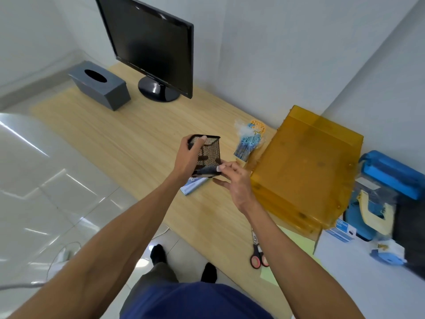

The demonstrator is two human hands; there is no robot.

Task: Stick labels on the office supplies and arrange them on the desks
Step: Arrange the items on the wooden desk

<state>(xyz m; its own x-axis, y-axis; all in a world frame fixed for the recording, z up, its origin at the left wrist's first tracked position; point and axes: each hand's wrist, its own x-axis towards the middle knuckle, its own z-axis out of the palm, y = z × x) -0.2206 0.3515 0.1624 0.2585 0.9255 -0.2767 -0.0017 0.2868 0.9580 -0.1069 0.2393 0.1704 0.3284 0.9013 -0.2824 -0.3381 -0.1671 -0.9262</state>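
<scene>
Above the near middle of the table (115, 139), a black mesh pen holder (208, 153) is held tilted, its open mouth turned away. The left hand (186, 162) grips it with the thumb hooked over the rim and the fingers curled behind the mesh. The right hand (236, 180) meets its lower corner with nearly straight fingers, the fingertips pressed on a small pale patch (219, 168) (label or fingernail, it is too blurred to tell), the thumb stretched out beneath. Under the holder lies a blue-and-white booklet (192, 186) whose print cannot be read. Just right of it sits a clear packet of blue pens (247, 146), beside an amber plastic tray (305, 171). Scissors (258, 254) with pink-and-black handles lie near the table's front edge. Further right are a blue hole punch (372, 210) and a small blue-and-white box (341, 230), its lettering illegible. At the far end stand a dark monitor (149, 44) and a grey tissue box (101, 85).
</scene>
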